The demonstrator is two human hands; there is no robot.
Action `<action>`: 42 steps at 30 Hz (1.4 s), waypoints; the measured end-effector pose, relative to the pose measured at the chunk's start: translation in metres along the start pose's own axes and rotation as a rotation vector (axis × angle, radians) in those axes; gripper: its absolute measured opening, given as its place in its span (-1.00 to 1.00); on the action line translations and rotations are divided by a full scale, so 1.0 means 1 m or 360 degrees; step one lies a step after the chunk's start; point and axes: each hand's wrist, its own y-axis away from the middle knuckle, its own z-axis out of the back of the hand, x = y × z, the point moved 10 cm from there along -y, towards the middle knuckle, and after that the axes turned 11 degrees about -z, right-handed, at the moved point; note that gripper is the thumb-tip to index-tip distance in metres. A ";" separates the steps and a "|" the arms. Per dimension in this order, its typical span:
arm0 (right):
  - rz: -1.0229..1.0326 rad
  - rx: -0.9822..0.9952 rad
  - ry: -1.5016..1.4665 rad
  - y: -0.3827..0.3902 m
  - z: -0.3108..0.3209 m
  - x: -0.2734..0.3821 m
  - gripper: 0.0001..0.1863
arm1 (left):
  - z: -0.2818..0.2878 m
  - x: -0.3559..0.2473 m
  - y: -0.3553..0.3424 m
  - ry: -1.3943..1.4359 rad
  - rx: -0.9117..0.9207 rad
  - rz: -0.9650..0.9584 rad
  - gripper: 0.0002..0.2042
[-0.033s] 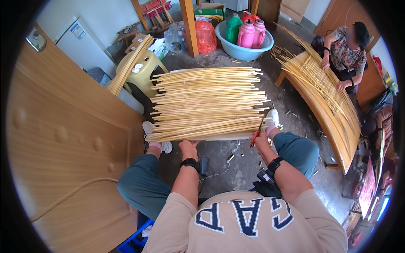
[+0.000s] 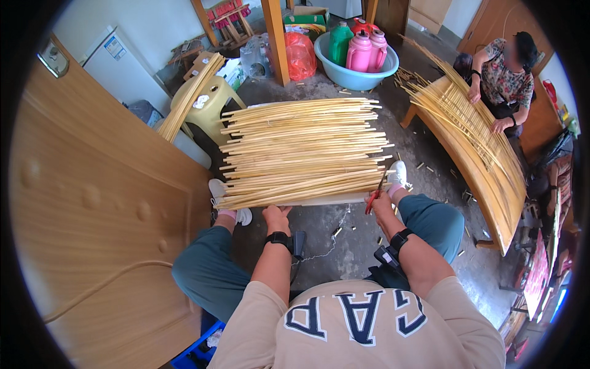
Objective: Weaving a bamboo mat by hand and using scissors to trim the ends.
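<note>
While gripping sticks (image 2: 304, 154), left hand (image 2: 276, 216); right hand (image 2: 378, 206) closed around red cutter (image 2: 376, 194)

**Packaging and labels spotted around the room**

Far up beyond the left hand's fingers (image 2: 278, 212): a white cabinet (image 2: 126, 71) with a small blue-white label (image 2: 114, 47). Further right, a green-yellow cardboard box (image 2: 305, 19) and an orange-red plastic bag (image 2: 300, 54).

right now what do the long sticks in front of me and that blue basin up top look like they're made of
Sticks: likely split bamboo or cane; pale yellow, matte, thin and straight with uneven cut ends. Left hand rests at the bundle's near edge; right hand holds a red-handled tool to it. Basin: probably plastic; smooth, even light blue, slightly glossy rolled rim.
</note>
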 end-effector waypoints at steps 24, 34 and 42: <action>0.0518 -0.0093 -0.0177 0.125 0.286 0.280 -0.80 | -0.049 -0.457 0.160 -0.1138 0.1056 -0.1255 -0.70; -0.0136 0.0045 0.0211 0.089 0.214 0.238 -0.84 | -0.061 -0.225 0.034 -0.1845 0.1519 -0.1940 -0.62; -0.0237 -0.0097 0.0190 0.130 0.217 0.193 -0.85 | -0.118 -0.081 0.037 -0.2173 0.1985 -0.2381 -0.42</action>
